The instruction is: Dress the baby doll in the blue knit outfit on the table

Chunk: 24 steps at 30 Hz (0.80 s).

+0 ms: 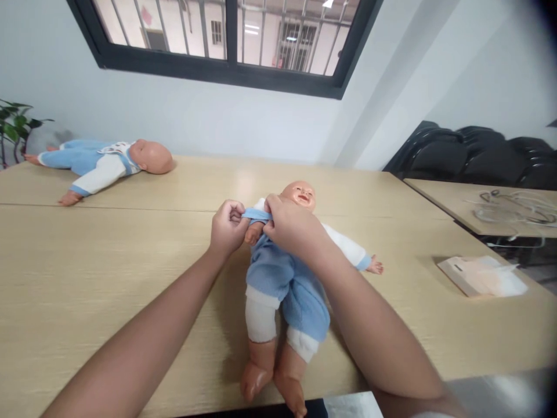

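Observation:
A baby doll (289, 278) in blue trousers and a white top lies on its back on the table, head away from me and feet at the near edge. My left hand (228, 229) pinches one end of the blue sleeve cuff (256, 215), beside the doll's small hand (253, 233). With fingers closed, my right hand (289, 223) grips the cuff's other side over the doll's chest. The cuff is stretched between both hands. The doll's other arm (350, 247) reaches out to the right, its sleeve covering it to the wrist.
Another dressed doll (100, 162) lies at the back left, near a plant (17, 125). A tissue pack (481, 276) rests on the right of the wooden table (130, 278). Cables (513, 206) lie on a second table, with stacked black chairs (474, 154) behind.

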Tool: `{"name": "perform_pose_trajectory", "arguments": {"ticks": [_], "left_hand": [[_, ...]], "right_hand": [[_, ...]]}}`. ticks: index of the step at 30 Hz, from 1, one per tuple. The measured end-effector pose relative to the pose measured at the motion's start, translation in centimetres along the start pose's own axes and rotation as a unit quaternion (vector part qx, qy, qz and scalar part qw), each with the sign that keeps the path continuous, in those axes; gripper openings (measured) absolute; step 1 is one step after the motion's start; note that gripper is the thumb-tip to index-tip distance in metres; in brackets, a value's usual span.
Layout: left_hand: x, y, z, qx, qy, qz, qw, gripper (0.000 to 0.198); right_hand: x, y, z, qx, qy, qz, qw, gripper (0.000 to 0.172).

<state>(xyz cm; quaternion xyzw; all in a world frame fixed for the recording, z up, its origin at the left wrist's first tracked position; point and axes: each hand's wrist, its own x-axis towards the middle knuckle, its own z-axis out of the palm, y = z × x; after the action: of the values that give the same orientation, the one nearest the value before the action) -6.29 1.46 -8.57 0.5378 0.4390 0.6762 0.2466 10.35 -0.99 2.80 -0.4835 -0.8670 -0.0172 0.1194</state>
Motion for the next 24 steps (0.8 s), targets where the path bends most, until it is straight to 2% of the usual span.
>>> {"name": "perform_pose_trajectory", "arguments": {"ticks": [2,5,8,11,15,18,21,24], "left_hand": [[-0.1,-0.2,0.0,0.017,0.0,0.01,1.0,0.021],[-0.2,-0.4,-0.1,0.013,-0.005,0.005,1.0,0.019],[-0.1,-0.5,-0.2,0.007,-0.021,-0.003,1.0,0.019],[0.0,-0.6,-0.3,0.014,-0.033,-0.005,0.999,0.017],[0.2,-0.5,-0.3,0.021,-0.044,-0.009,0.999,0.015],[0.2,-0.2,-0.2,0.019,-0.056,-0.018,0.998,0.014],[0.3,0.4,-0.1,0.031,-0.073,-0.027,0.997,0.013],[0.8,1.4,-0.1,0.091,-0.077,-0.065,0.991,0.014]], "right_hand": [[0.1,0.6,0.0,0.023,-0.022,0.021,0.999,0.027],[0.5,1.9,-0.1,0.154,-0.074,0.001,0.985,0.013],[1.3,3.1,0.5,0.324,-0.122,-0.01,0.938,0.028],[1.9,3.8,1.6,0.418,-0.113,0.021,0.901,0.028],[2.3,4.1,2.6,0.437,-0.058,0.012,0.897,0.024],[2.6,4.1,2.3,0.435,-0.047,0.006,0.899,0.039],[3.7,3.8,1.6,0.415,-0.091,0.004,0.905,0.046],[5.5,3.5,1.0,0.373,-0.169,-0.004,0.912,0.038]]}}
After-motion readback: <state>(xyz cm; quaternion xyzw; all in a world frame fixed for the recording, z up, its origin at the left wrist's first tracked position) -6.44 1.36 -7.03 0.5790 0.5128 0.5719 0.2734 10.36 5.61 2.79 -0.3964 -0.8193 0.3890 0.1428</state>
